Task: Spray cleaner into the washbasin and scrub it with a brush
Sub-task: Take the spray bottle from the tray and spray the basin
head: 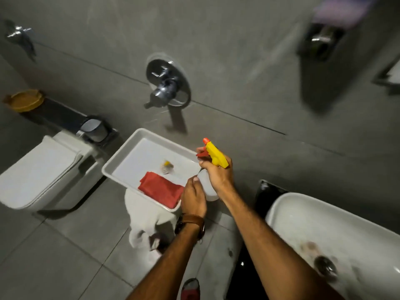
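A clear spray bottle point(207, 187) with a yellow head and red nozzle is held over the right edge of a white tray point(121, 158). My right hand point(218, 173) grips its neck under the yellow head. My left hand point(193, 197) holds the bottle's body from the left. Inside the tray lie a small brush point(167, 167) with a yellow handle and a folded red cloth point(161, 189). The white washbasin point(337, 237) sits at the lower right, with dark stains around its drain point(325, 265).
The tray rests on a white stool point(147, 217). A white toilet point(41, 167) stands at the left. A chrome mixer valve point(167, 83) and tap point(19, 33) are on the grey wall. A yellow dish point(25, 100) and a cup point(94, 128) sit on a ledge.
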`<state>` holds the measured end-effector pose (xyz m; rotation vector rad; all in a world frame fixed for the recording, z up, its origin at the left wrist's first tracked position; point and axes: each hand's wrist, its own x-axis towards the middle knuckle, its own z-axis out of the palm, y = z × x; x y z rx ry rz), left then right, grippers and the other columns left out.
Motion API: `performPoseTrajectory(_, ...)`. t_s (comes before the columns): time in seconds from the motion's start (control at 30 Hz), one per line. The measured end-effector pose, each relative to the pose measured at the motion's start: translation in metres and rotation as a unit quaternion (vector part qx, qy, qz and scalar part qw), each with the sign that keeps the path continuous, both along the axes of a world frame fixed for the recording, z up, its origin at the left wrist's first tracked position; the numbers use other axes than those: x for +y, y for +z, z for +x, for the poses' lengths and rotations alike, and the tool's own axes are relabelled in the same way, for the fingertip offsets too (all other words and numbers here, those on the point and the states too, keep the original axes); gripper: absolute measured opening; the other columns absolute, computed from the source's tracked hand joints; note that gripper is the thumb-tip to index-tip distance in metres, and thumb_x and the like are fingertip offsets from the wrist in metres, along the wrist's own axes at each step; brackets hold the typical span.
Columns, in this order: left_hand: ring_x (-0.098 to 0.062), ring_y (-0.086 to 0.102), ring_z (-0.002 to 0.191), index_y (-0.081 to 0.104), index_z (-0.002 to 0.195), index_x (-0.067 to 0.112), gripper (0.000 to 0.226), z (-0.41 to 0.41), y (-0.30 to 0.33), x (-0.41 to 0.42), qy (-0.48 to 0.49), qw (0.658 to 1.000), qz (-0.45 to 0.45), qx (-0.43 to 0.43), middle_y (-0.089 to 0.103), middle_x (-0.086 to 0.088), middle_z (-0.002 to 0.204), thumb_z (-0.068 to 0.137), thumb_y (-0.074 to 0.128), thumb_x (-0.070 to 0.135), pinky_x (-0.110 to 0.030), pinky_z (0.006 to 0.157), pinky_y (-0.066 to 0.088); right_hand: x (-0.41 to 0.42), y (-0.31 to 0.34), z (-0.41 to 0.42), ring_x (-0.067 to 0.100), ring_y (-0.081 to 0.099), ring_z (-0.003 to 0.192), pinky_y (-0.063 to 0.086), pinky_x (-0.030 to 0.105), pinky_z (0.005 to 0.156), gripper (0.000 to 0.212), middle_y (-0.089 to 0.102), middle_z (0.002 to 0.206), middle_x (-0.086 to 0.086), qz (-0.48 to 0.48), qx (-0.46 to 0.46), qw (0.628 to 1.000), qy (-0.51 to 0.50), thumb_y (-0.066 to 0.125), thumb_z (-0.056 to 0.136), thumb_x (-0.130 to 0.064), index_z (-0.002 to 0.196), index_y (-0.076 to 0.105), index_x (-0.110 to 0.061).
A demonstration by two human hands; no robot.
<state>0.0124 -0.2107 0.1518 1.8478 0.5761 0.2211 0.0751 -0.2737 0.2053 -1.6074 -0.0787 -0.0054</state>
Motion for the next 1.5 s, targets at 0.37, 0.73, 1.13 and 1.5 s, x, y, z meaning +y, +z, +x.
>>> performPoseTrajectory(0.37,-0.022,0.065,0.09,0.067,0.098,0.013,0.043,-0.098,0.034,-0.177,-0.138,0.99,-0.029,0.018,0.071,-0.009,0.1,0.105,0.033,0.037,-0.033,0.082,0.05,-0.192,0.04,-0.124,0.003,0.07,0.1,0.057,0.017,0.084,0.068,0.074,0.105,-0.018,-0.059,0.002,0.989,-0.135,0.065,0.088,0.006,0.121,0.062,-0.054)
performPoseTrajectory(0.73,-0.038,0.042,0.139,0.049,0.14,0.002,0.046,-0.14,-0.012,-0.223,-0.303,0.913,0.27,-0.05,0.048,-0.02,0.147,0.101,0.038,0.024,-0.044,0.116,0.033,-0.34,0.048,-0.251,0.014,0.071,0.092,0.059,0.041,0.083,0.063,0.073,0.092,-0.014,-0.109,0.16,0.961,-0.195,0.067,0.076,-0.013,0.11,0.064,-0.066)
performPoseTrajectory(1.13,-0.031,0.038,0.142,0.013,0.157,0.012,0.058,-0.134,-0.063,-0.189,-0.291,0.928,0.229,0.037,0.021,-0.008,0.163,0.103,0.033,0.014,-0.051,0.111,0.04,-0.352,0.002,-0.345,0.016,0.065,0.052,0.064,0.047,0.057,0.043,0.061,0.059,-0.001,-0.12,0.4,0.893,-0.166,0.064,0.077,-0.066,0.11,0.073,-0.039)
performPoseTrajectory(1.5,-0.026,0.041,0.139,0.015,0.156,0.022,0.064,-0.136,-0.067,-0.188,-0.275,0.94,0.199,0.003,0.028,-0.004,0.16,0.095,0.025,0.039,-0.048,0.113,0.039,-0.323,-0.004,-0.25,0.03,0.07,0.062,0.063,0.054,0.068,0.052,0.066,0.071,0.005,-0.14,0.376,0.896,-0.193,0.062,0.083,-0.065,0.087,0.067,-0.014)
